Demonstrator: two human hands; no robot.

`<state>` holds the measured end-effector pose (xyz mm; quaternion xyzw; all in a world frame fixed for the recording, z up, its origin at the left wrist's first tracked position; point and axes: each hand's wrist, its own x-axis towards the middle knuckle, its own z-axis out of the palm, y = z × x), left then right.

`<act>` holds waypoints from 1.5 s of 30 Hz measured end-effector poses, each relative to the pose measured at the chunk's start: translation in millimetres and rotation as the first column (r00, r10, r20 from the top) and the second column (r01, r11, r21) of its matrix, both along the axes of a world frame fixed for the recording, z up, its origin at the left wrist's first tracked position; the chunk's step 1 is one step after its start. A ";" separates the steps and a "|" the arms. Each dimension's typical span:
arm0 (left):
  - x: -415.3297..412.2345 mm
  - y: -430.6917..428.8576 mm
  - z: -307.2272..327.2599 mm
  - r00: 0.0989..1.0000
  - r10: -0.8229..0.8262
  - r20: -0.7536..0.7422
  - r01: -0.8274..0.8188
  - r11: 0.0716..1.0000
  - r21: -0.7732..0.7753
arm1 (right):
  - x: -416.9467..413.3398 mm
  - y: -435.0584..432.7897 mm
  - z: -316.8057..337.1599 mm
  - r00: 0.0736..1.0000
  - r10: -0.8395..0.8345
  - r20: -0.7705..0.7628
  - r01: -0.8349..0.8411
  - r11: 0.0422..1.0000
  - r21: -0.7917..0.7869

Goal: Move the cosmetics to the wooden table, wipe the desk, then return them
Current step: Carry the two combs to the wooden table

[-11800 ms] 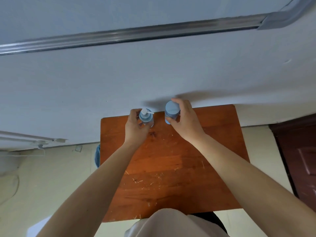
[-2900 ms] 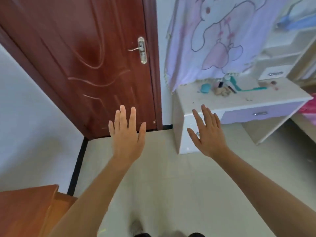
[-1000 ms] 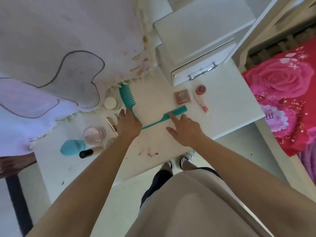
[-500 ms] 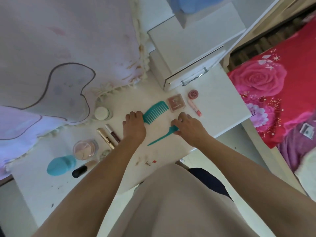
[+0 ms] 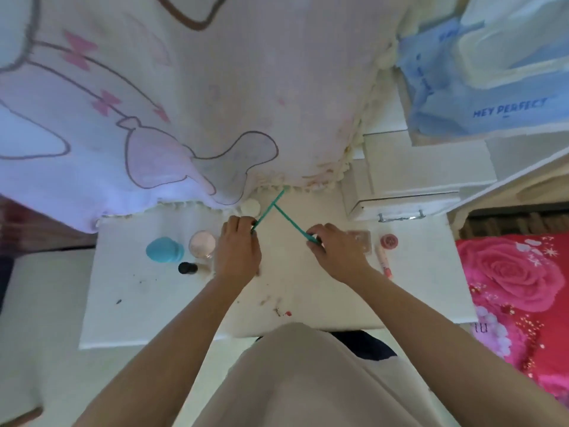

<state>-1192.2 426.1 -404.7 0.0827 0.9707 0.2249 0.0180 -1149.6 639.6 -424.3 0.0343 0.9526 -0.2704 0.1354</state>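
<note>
While jar (image 5: 202, 244) and lipstick (image 5: 385, 263) wait at nine and three o'clock, our left hand (image 5: 238, 251) clamps one comb (image 5: 268, 209), our right hand (image 5: 337, 254) pinches the other comb (image 5: 292, 221); desk (image 5: 129, 303) unwiped.

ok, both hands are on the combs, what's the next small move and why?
Probably lift both clear and turn toward the wooden table. The left hand grips one teal comb, the right hand the other comb, their thin ends crossed over the desk. A jar and lipstick lie there for later trips.
</note>
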 end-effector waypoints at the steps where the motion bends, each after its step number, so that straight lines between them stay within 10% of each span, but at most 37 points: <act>1: 7.0 -10.9 8.8 0.996 0.072 -0.049 -0.071 0.997 0.035 | -10.6 -9.2 7.7 0.998 0.034 -0.046 -0.035 0.999 -0.030; 11: 139.6 -160.7 87.0 0.577 0.793 -0.194 -0.714 0.605 0.351 | -2.3 -190.9 51.1 0.864 0.449 -0.229 -0.498 0.829 -0.253; 27: 516.9 -500.2 149.7 -0.174 0.980 -0.098 -0.840 -0.096 0.533 | 226.6 -654.7 138.0 0.619 0.750 -0.236 -0.717 0.415 -0.560; 45: 609.5 -826.5 116.2 -0.413 0.899 0.148 -0.720 -0.422 0.551 | 355.0 -1066.7 87.1 0.409 0.887 -0.216 -0.729 0.175 -0.662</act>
